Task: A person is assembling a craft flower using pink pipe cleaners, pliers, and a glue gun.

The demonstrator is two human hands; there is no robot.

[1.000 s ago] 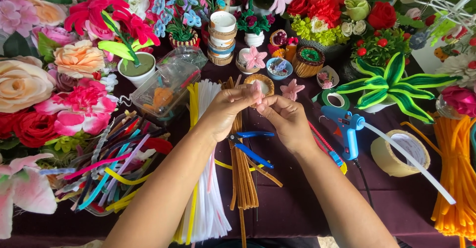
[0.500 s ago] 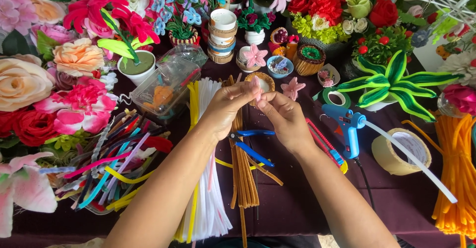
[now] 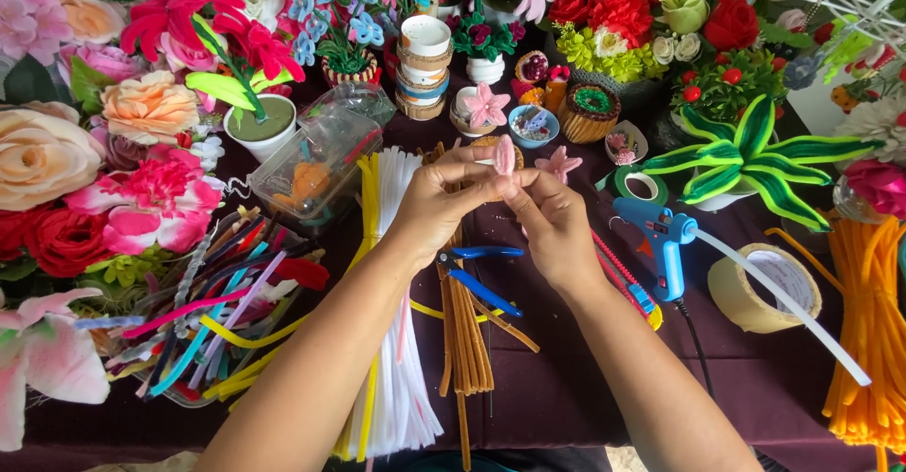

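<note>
Dark maroon desk [image 3: 566,387]. One fuzzy pink petal [image 3: 505,155] is pinched between left hand [image 3: 436,198] and right hand [image 3: 552,222], both grips closed on it. One blue glue gun [image 3: 665,241] is seen nearby.

A table [image 3: 566,387] under a dark purple cloth carries bundles of white [image 3: 401,378], brown [image 3: 467,340] and orange [image 3: 873,340] pipe cleaners. A blue glue gun [image 3: 665,241], tape roll [image 3: 755,288], blue pliers [image 3: 481,274] and flower pots lie beside them.

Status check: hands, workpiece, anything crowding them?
Left hand and right hand together pinch pink petal piece. Blue pliers beneath, untouched. Glue gun beside right hand.
</note>
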